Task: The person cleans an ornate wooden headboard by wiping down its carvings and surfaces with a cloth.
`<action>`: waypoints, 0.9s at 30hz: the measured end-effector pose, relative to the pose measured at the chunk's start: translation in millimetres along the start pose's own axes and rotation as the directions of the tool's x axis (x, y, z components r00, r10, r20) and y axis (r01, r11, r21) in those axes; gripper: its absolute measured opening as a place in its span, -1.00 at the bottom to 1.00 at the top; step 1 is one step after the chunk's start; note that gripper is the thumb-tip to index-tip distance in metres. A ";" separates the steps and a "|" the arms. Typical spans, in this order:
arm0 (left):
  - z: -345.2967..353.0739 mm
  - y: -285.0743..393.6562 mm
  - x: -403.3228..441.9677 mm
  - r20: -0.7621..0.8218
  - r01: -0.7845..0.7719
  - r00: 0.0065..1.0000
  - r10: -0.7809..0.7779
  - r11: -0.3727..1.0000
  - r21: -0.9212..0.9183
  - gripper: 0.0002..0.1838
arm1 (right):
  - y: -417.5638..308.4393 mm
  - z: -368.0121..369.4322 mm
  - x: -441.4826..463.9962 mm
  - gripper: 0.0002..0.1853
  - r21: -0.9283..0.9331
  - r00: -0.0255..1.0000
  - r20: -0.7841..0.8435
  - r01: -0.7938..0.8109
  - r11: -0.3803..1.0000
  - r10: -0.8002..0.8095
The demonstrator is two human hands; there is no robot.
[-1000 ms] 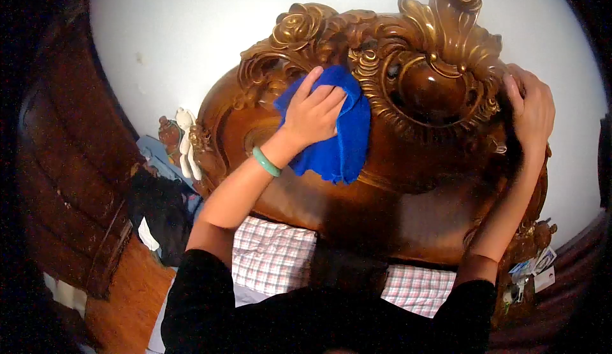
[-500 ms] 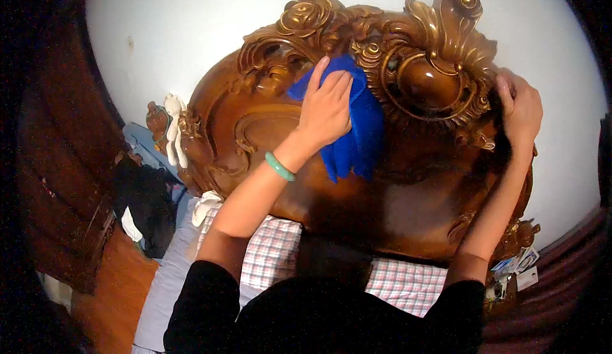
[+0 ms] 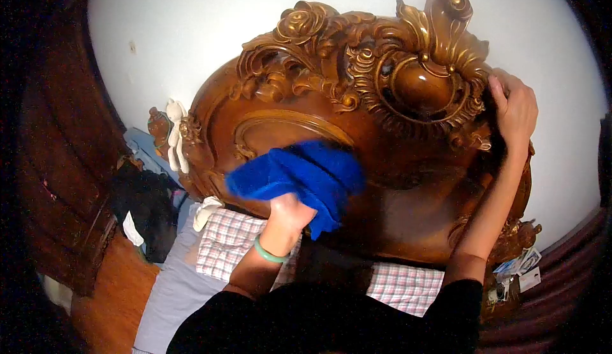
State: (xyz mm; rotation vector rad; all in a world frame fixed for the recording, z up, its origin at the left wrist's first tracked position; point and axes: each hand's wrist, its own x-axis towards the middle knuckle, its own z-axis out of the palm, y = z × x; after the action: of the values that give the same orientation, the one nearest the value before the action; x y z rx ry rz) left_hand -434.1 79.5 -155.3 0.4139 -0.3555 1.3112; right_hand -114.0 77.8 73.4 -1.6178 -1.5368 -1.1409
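A blue cloth (image 3: 299, 175) drapes over the fingers of my left hand (image 3: 292, 212), blurred a little by motion. Only the wrist and the heel of that hand show, with a green bangle on the wrist; the cloth hides its fingers. Behind the cloth is the lower panel of a carved brown wooden headboard (image 3: 408, 207); whether they touch I cannot tell. At the headboard's right edge, beside the gilded oval carving (image 3: 424, 89), my right hand (image 3: 515, 108) grips the wood, its thumb toward me and its fingers partly hidden.
Checked pillows (image 3: 408, 287) lie at the headboard's foot. A white stuffed toy (image 3: 174, 134) hangs at the left post, near dark clothing (image 3: 143, 201). Small papers and boxes (image 3: 519, 268) sit at the lower right. A dark wooden wardrobe (image 3: 57, 163) stands on the left.
My left hand has come down and left with the blue cloth, from the upper carving to the lower panel; the cloth now covers its fingers. My right hand stays at the headboard's edge.
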 end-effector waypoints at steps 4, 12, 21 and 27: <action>26.7 -0.6 -1.5 -0.074 0.076 0.995 -0.069 0.993 0.094 -0.45 | -2.5 -1.4 0.0 -0.46 -0.016 1.000 0.005 -0.017 1.000 0.017; 33.6 -9.7 27.4 0.287 -0.348 0.925 0.248 0.255 0.902 -0.45 | -5.3 -5.5 2.9 -0.43 0.038 0.998 0.039 -0.047 0.998 0.046; 26.1 -18.5 109.0 0.747 -0.501 0.648 0.148 -0.656 0.564 -0.46 | -3.1 -2.8 0.3 -0.41 0.027 1.000 -0.016 0.003 1.000 -0.003; 24.1 -13.7 123.4 0.787 -0.503 0.615 0.050 -0.744 0.440 -0.46 | -0.4 1.1 -0.9 -0.42 0.023 0.998 -0.053 0.024 0.999 -0.023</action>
State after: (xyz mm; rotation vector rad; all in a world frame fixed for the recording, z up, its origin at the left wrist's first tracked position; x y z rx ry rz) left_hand -393.8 170.0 -76.8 2.5306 0.9509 2.2313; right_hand -114.1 78.5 72.1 -1.5461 -1.5341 -1.1639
